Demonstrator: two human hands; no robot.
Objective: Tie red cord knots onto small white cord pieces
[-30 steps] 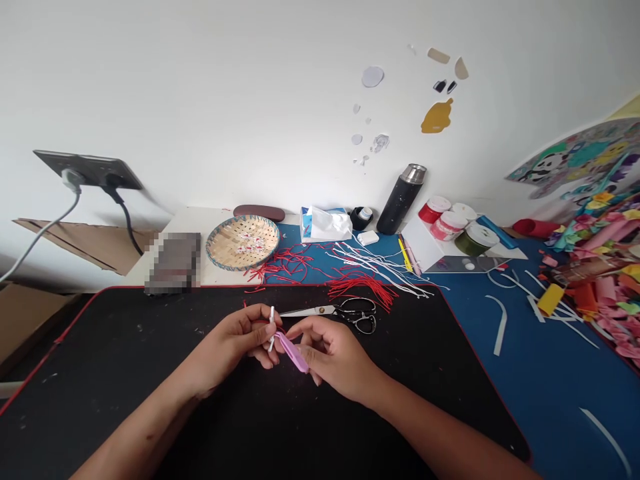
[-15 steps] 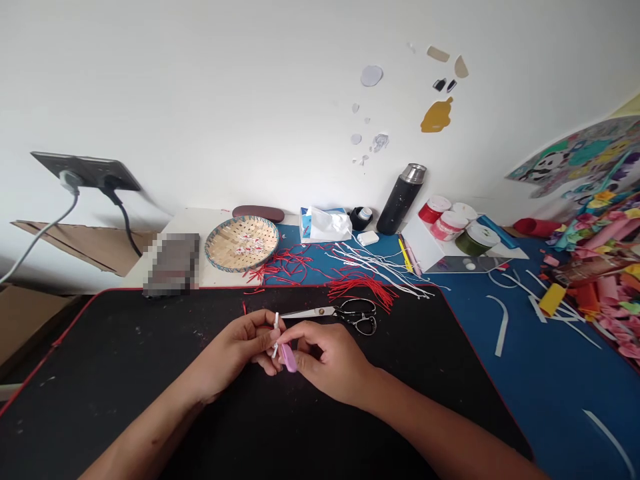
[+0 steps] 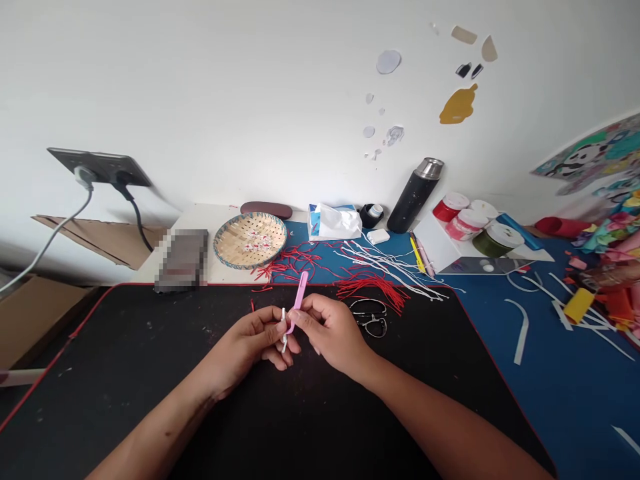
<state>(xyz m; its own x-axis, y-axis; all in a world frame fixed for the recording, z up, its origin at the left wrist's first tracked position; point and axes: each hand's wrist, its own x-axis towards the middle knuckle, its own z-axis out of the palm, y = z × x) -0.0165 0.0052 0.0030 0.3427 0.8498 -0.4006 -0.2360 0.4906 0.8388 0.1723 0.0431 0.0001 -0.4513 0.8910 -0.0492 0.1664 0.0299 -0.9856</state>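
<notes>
My left hand is closed, with thumb and index finger pinching a short piece of white cord that stands roughly upright. My right hand meets it from the right and grips a slim pink plastic tool. The tool's long flat end points up and away from me, while its lower end bends in beside the white cord. My fingers partly cover both, so whether they touch is unclear. Behind my right hand, scissors lie on the black mat with their blades hidden.
At the back lie a woven basket holding small red-and-white pieces, red cords, white cords and a tissue pack. A black flask and several cord spools stand to the right. White paper strips lie on the blue tabletop.
The pink tool has swung from pointing down toward me to pointing up and away, turned by my right hand. My left hand keeps its pinch on the white cord. The view has shifted slightly left.
</notes>
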